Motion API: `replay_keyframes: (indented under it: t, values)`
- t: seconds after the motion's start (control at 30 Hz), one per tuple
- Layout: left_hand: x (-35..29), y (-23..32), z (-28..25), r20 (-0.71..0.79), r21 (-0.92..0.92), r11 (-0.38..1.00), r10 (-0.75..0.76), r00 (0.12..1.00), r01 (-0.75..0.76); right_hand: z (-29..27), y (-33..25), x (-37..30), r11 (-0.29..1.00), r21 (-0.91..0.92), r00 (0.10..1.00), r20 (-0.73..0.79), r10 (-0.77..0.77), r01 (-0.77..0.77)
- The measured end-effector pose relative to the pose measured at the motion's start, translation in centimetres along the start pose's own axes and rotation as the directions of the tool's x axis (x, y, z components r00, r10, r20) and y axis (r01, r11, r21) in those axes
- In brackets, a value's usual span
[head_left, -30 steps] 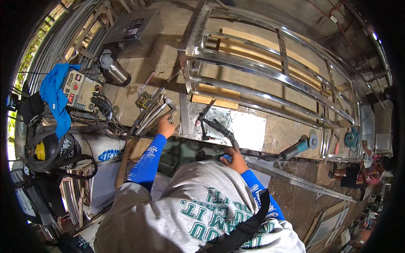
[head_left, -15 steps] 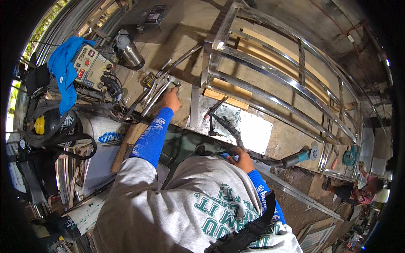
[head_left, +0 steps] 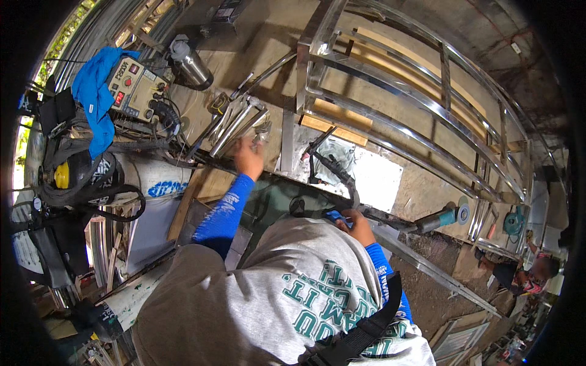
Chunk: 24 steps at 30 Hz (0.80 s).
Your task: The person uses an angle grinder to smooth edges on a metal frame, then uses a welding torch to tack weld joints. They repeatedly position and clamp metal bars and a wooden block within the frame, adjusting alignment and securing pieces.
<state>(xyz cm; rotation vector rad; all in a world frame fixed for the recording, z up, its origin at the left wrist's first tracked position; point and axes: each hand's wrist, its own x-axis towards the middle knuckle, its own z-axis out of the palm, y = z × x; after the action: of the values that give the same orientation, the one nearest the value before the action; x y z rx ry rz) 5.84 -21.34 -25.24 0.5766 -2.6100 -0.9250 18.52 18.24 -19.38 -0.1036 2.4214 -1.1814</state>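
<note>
My left hand (head_left: pixel 249 160), in a blue sleeve, is at the bench edge beside a bundle of short shiny metal tubes (head_left: pixel 235 125). Its fingers are closed on a small shiny metal piece (head_left: pixel 262 130), whose exact kind I cannot make out. A flat grey metal strip (head_left: pixel 287 140) lies just to the right of it. Close to my waist, my right hand (head_left: pixel 360 228) is closed around a small blue object (head_left: pixel 334 215), mostly hidden by the fingers. In front of that hand a black welding torch (head_left: pixel 332 166) with its hose rests on a white sheet (head_left: pixel 379 178).
A large frame of polished steel tubes (head_left: pixel 390 91) fills the back right. At left stand a welding machine (head_left: pixel 135 86), a blue cloth (head_left: pixel 96 113) and a steel flask (head_left: pixel 192 68). An angle grinder (head_left: pixel 436 221) lies at right; farther off, another person (head_left: pixel 530 276) sits low.
My left hand has drawn back toward me from the metal tubes, with the small shiny piece at its fingers. My right hand stays near my waist. The whole view has shifted slightly.
</note>
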Motion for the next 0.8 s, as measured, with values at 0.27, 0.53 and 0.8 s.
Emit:
replay_keyframes:
  t: [0.27,0.53,0.8]
  values:
    - [-4.1,7.2,4.4,0.286,0.276,0.961,-0.053,0.957,-0.029,1.5,1.4,0.2,0.999,0.004,0.986,0.159,0.053,-0.054]
    - [2.4,5.9,-2.2,0.391,0.333,0.924,0.046,0.919,-0.189,0.3,0.2,0.7,0.983,-0.184,0.988,0.152,0.040,-0.011]
    - [12.1,0.4,-3.9,0.448,0.520,0.779,0.101,0.889,-0.350,-0.3,1.4,-1.6,0.997,-0.074,0.998,0.062,-0.004,0.009]
